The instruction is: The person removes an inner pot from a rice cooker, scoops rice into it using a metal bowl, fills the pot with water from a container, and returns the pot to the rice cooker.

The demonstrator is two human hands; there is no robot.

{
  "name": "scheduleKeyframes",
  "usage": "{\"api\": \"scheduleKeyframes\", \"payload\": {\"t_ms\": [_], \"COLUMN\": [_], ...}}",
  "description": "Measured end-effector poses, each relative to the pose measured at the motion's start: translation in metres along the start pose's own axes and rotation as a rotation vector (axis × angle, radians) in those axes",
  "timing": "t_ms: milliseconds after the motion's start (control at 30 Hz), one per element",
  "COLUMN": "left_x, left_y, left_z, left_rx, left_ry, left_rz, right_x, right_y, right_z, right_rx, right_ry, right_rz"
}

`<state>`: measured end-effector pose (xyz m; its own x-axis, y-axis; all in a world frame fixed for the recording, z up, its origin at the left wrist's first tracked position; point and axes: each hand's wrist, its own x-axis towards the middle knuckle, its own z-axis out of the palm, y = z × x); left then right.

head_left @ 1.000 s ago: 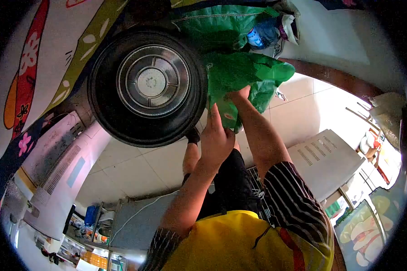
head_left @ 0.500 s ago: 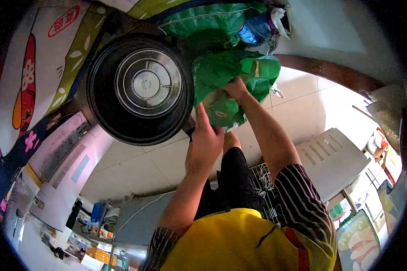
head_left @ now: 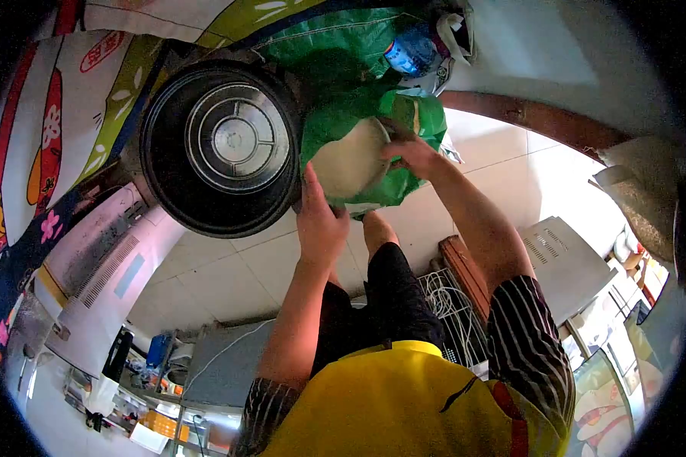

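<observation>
We've got a pale round bowl just right of the black round metal-centred basin, bowl between left grip (basin side, closure unclear) and right grip pinching its rim.

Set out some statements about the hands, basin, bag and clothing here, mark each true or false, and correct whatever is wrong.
1. A metal disc shows within the basin. True.
2. In this view, a pale patch shows between the left hand and the right hand. True.
3. The right hand is inside the basin. False: it is at the green bag.
4. The left hand appears farther from the basin than the right hand. False: it appears nearer.
5. The sleeves are striped. True.
6. The apron is blue. False: the apron is mostly yellow.
</observation>
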<state>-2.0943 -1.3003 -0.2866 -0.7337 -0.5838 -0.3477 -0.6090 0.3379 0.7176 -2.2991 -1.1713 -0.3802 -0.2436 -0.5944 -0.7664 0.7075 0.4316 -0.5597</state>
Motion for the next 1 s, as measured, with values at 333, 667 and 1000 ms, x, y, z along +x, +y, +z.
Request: {"api": "scheduleKeyframes", "payload": {"t_ms": [333,667,1000], "left_x": [0.005,0.011,0.006], "left_y": [0.003,0.01,0.005], "left_z": [-0.002,-0.007,-0.01], "left_rx": [0.039,0.045,0.002], "left_ry": [0.007,0.02,-0.027], "left_rz": [-0.02,0.022,0.045], "right_x": [-0.015,-0.043,-0.061], "right_y": [0.011,0.008,0.011], "right_z": [-0.015,-0.018,-0.038], "right_rx": [0.085,0.149,0.136], "right_ry": [0.085,0.085,-0.024], "right_rz": [0.024,-0.063,-0.097]}}
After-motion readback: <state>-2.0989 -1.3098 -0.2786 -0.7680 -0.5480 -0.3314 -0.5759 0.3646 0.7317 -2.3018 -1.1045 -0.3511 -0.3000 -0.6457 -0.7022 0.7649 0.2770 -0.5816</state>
